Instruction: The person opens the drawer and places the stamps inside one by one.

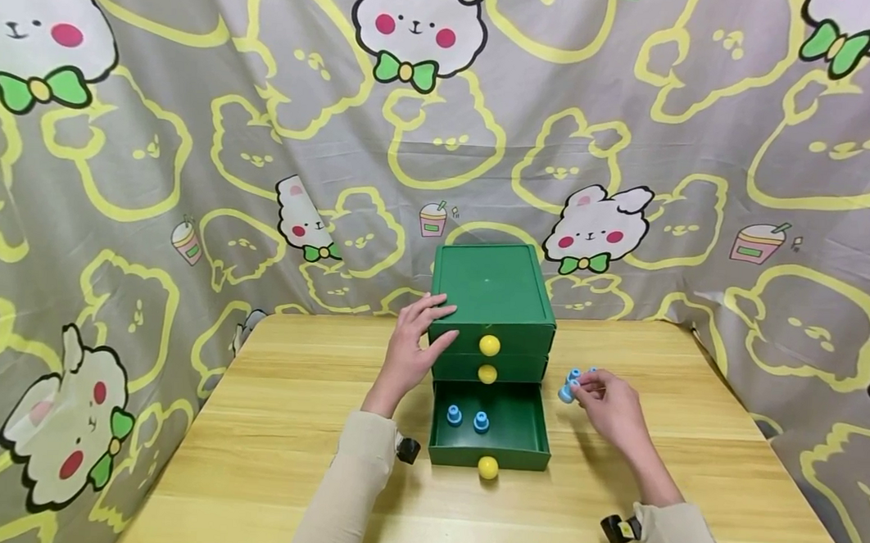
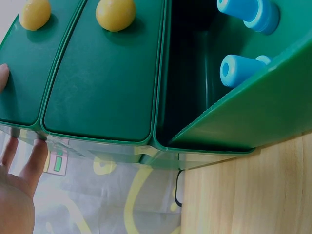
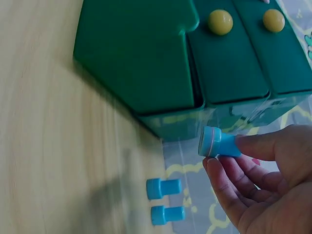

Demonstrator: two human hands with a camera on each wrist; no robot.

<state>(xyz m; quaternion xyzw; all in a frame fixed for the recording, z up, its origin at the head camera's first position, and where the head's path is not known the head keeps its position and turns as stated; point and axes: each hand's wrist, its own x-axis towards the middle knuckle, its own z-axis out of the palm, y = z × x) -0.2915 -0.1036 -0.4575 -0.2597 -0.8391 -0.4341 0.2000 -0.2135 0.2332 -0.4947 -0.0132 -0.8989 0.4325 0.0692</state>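
Observation:
A green three-drawer cabinet [image 1: 493,283] with round yellow knobs stands on the table, its bottom drawer [image 1: 523,415] pulled out. Two small blue stamps, one at the left [image 1: 454,415] and one beside it [image 1: 481,422], stand in that drawer. My left hand [image 1: 410,348] rests on the cabinet's upper left front corner, fingers spread and thumb at the front. To the right of the cabinet, my right hand [image 1: 613,404] pinches another blue stamp [image 3: 218,142] between thumb and fingers. Two more blue stamps [image 3: 163,188] stand on the table close to that hand.
The wooden table [image 1: 285,460] reaches back to a grey patterned curtain [image 1: 411,155], which hangs behind and at both sides. The open drawer juts toward me between my forearms. Both wrists wear black camera mounts [image 1: 619,529].

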